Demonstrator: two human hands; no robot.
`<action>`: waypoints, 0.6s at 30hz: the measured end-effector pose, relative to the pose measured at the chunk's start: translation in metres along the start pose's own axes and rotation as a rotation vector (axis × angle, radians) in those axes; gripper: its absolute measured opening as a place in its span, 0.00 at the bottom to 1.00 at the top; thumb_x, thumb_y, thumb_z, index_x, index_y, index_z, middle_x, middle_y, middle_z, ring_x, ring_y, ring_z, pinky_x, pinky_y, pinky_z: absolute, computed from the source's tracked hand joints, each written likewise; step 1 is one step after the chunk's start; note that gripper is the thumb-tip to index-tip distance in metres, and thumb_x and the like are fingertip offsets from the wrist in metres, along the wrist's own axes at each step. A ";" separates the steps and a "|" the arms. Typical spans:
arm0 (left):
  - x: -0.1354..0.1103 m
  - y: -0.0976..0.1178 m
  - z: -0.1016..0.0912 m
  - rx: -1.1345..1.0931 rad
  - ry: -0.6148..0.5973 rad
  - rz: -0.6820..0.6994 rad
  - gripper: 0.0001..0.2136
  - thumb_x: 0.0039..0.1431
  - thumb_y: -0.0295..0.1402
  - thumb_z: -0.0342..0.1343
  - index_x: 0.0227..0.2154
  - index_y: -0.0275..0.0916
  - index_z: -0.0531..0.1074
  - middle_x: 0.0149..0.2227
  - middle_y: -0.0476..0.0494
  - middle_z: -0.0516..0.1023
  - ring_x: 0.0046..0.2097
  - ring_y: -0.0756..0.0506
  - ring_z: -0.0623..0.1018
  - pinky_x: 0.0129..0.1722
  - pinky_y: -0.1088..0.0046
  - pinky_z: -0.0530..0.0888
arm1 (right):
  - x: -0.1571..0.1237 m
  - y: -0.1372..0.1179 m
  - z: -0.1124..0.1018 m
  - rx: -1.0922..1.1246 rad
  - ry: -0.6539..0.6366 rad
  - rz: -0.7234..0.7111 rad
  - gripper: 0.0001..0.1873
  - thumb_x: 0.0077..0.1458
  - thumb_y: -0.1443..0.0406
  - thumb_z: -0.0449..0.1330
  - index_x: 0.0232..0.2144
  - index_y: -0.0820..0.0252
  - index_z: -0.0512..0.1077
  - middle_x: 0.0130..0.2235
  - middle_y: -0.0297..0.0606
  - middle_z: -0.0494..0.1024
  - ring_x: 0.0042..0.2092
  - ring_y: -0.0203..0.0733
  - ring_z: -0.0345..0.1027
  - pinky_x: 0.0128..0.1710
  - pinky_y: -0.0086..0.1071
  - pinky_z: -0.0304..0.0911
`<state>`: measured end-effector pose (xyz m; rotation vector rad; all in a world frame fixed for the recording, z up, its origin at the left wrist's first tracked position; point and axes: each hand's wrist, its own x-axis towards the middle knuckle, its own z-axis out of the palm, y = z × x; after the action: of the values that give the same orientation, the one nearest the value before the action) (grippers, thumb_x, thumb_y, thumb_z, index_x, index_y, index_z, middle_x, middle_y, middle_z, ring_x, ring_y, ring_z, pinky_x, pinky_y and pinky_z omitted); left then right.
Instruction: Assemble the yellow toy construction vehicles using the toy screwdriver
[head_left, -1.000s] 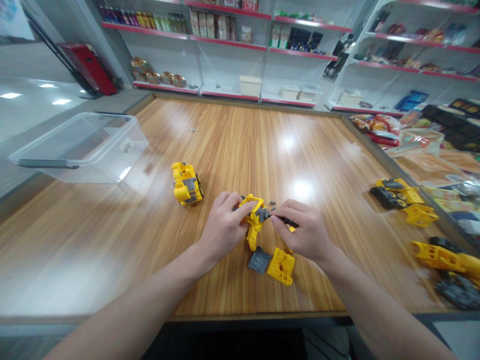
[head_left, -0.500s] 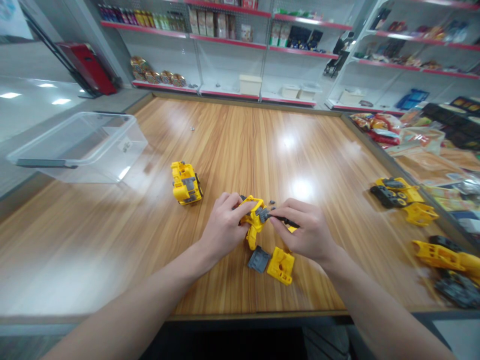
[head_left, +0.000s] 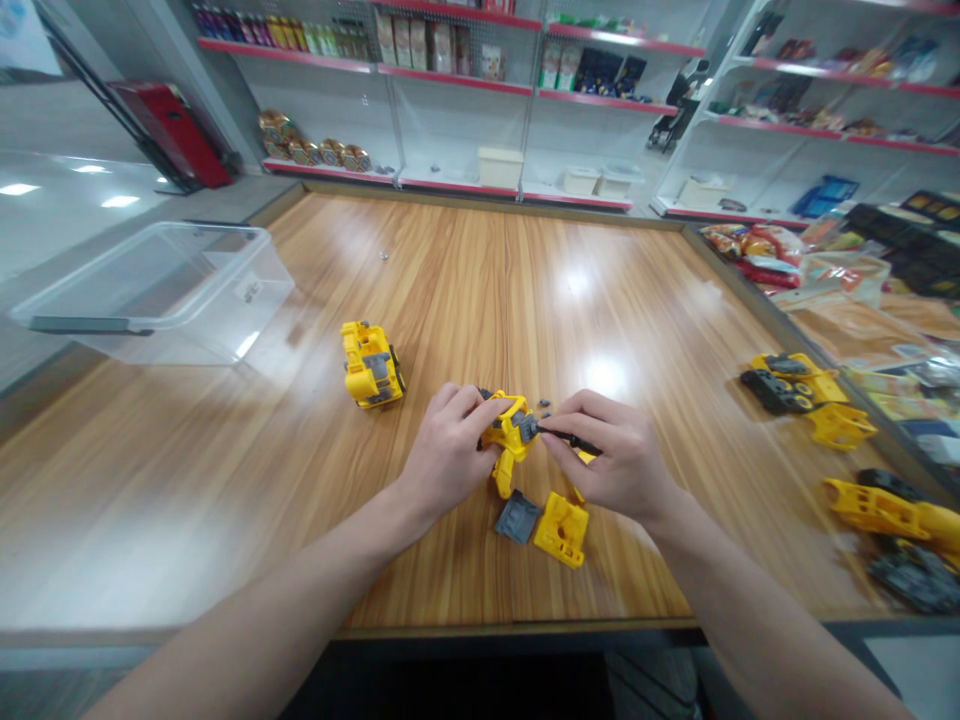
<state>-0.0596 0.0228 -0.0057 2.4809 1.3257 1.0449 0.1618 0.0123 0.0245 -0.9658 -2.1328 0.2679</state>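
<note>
My left hand point(head_left: 448, 458) is closed around a yellow toy vehicle part point(head_left: 510, 437) just above the wooden table point(head_left: 480, 300). My right hand point(head_left: 616, 460) pinches a thin dark tool point(head_left: 568, 439) whose tip touches the grey fitting on that part. Below the hands lie a loose grey piece point(head_left: 517, 517) and a yellow plastic piece point(head_left: 562, 529). A few tiny dark bits point(head_left: 544, 403) rest just beyond the hands. A yellow toy truck body point(head_left: 371, 364) stands to the left of my left hand.
A clear plastic bin point(head_left: 161, 292) sits at the table's left edge. More yellow and black toy vehicles point(head_left: 802, 392) and loose toy parts point(head_left: 896, 520) lie at the right edge. Packaged goods point(head_left: 757, 255) and store shelves point(head_left: 465, 90) stand behind.
The view has shifted slightly. My hands stay on the yellow part and tool, with only small movements of the fingers.
</note>
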 end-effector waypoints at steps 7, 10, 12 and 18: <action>0.002 0.002 0.001 -0.149 0.064 -0.093 0.14 0.51 0.21 0.56 0.42 0.39 0.71 0.38 0.43 0.73 0.43 0.42 0.72 0.43 0.64 0.71 | 0.002 -0.002 0.001 0.082 0.038 -0.016 0.10 0.53 0.71 0.62 0.38 0.57 0.76 0.34 0.39 0.76 0.33 0.40 0.71 0.30 0.35 0.68; 0.002 0.003 0.001 -0.175 0.062 -0.091 0.13 0.52 0.21 0.57 0.41 0.39 0.71 0.38 0.43 0.74 0.43 0.42 0.73 0.43 0.64 0.71 | 0.001 -0.004 0.002 0.094 0.067 -0.031 0.11 0.52 0.72 0.62 0.39 0.57 0.76 0.34 0.39 0.77 0.32 0.39 0.70 0.30 0.35 0.67; 0.002 0.004 0.001 -0.181 0.059 -0.088 0.13 0.52 0.21 0.57 0.40 0.39 0.71 0.38 0.43 0.74 0.43 0.42 0.72 0.43 0.64 0.71 | 0.001 -0.005 0.002 0.090 0.083 -0.030 0.11 0.52 0.72 0.63 0.39 0.57 0.76 0.34 0.39 0.77 0.31 0.39 0.70 0.29 0.34 0.66; 0.001 0.004 0.002 -0.209 0.072 -0.095 0.13 0.52 0.20 0.57 0.40 0.39 0.72 0.37 0.43 0.74 0.43 0.42 0.73 0.42 0.65 0.71 | 0.000 -0.006 0.000 0.052 0.126 -0.038 0.11 0.51 0.72 0.63 0.39 0.57 0.77 0.32 0.39 0.77 0.30 0.39 0.69 0.27 0.34 0.64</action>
<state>-0.0555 0.0216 -0.0057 2.2272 1.2682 1.1932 0.1590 0.0081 0.0268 -0.8874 -2.0175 0.2363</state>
